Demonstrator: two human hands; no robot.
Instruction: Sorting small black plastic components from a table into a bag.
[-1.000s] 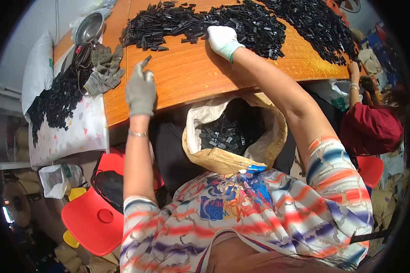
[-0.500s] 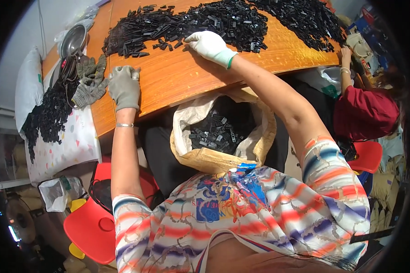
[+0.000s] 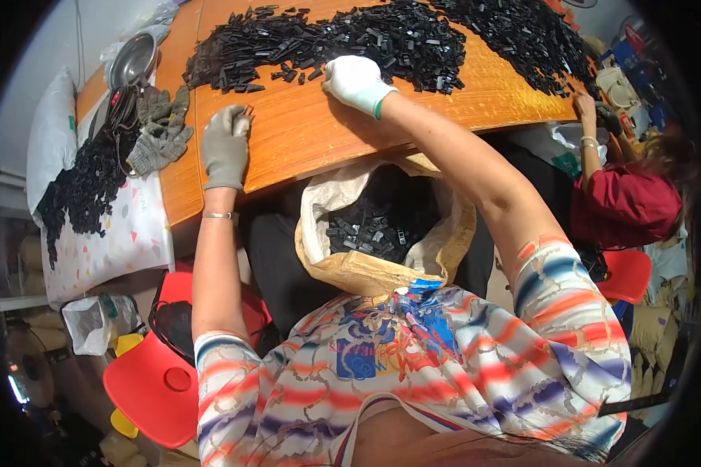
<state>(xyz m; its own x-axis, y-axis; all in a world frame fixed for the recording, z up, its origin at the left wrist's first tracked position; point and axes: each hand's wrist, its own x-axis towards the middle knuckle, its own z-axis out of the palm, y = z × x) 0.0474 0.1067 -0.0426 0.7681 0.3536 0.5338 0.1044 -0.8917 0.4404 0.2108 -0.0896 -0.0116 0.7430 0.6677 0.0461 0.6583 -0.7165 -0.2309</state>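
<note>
My left hand, in a grey glove, is over the left part of the orange wooden table with its fingers curled in. Whether anything small sits between those fingertips is too small to tell. In a white glove with a green cuff, my right hand is closed at the near edge of a heap of small black plastic pieces. Its fingertips point down at the tabletop and are hidden. A few loose pieces lie just left of it. Against the table edge, an open sack at my lap holds more black pieces.
Another black heap spreads toward a co-worker in dark red at the right. Grey knitted gloves, a metal bowl and a further black pile are at the left. A red chair stands below them.
My left hand has turned and its fingers show more from the side. My right hand has curled tighter and drawn slightly back. The whole view has shifted a little.
</note>
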